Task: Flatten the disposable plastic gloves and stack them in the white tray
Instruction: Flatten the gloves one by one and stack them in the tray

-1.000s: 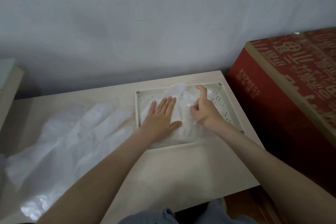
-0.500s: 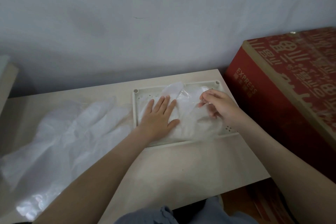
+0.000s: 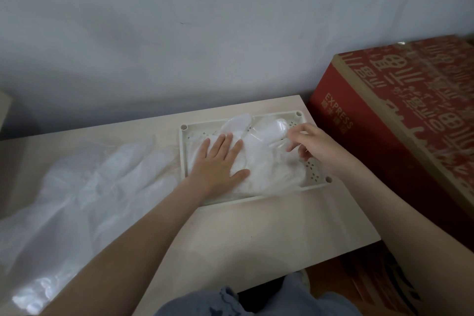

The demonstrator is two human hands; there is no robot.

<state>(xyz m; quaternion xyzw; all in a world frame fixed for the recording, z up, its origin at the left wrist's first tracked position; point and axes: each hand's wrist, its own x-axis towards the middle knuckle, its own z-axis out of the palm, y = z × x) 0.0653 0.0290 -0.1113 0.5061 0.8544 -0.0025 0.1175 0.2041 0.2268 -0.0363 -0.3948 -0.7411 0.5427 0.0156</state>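
Note:
A white perforated tray (image 3: 256, 199) sits at the back right of the pale table. Clear plastic gloves (image 3: 266, 159) lie stacked inside it, their fingers pointing to the far right corner. My left hand (image 3: 218, 164) presses flat on the left part of the stack, fingers straight. My right hand (image 3: 311, 145) hovers over the tray's right side and pinches a finger of the top glove between thumb and fingertips. A loose heap of more clear gloves (image 3: 82, 200) spreads over the table's left half.
A big red cardboard box (image 3: 400, 136) printed EXPRESS stands close against the table's right edge. A grey wall runs behind the table. The table's front edge (image 3: 282, 277) is near my lap.
My right hand moved from the middle of the stack to the tray's right side and took a glove finger in a pinch. My left hand stayed pressed flat.

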